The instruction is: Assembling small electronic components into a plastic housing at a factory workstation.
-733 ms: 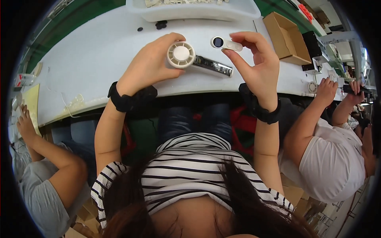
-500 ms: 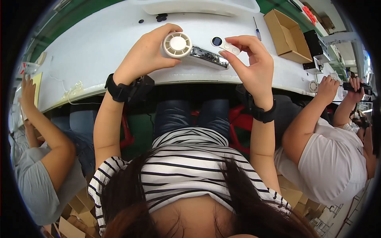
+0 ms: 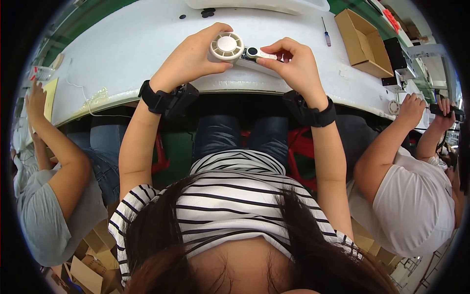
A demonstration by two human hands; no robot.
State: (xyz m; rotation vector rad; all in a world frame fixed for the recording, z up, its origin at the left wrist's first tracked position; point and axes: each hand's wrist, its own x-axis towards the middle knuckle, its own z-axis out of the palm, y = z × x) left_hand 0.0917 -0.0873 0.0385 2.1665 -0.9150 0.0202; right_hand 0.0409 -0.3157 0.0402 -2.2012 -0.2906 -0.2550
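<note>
My left hand [image 3: 199, 55] is closed round the round white head of a handheld fan [image 3: 227, 45], thumb on the near side and fingers on the far side. The fan's handle lies open toward the right, its inner parts partly covered. Between thumb and fingers, my right hand [image 3: 293, 60] pinches a slim white cover [image 3: 266, 55] with a round dark display at its left end. This cover sits over the open handle, its display end close to the fan head. Whether it touches the handle all along, I cannot tell.
Small black discs [image 3: 208, 12] lie near a white plastic tray [image 3: 264, 5] at the far edge. A screwdriver [image 3: 326, 32] and an open cardboard box [image 3: 363, 44] are on the right. Co-workers sit on both sides; one hand [image 3: 410, 109] is at the right.
My right hand has brought the white cover left and onto the open handle, where it was held above and apart before. The view has shifted slightly.
</note>
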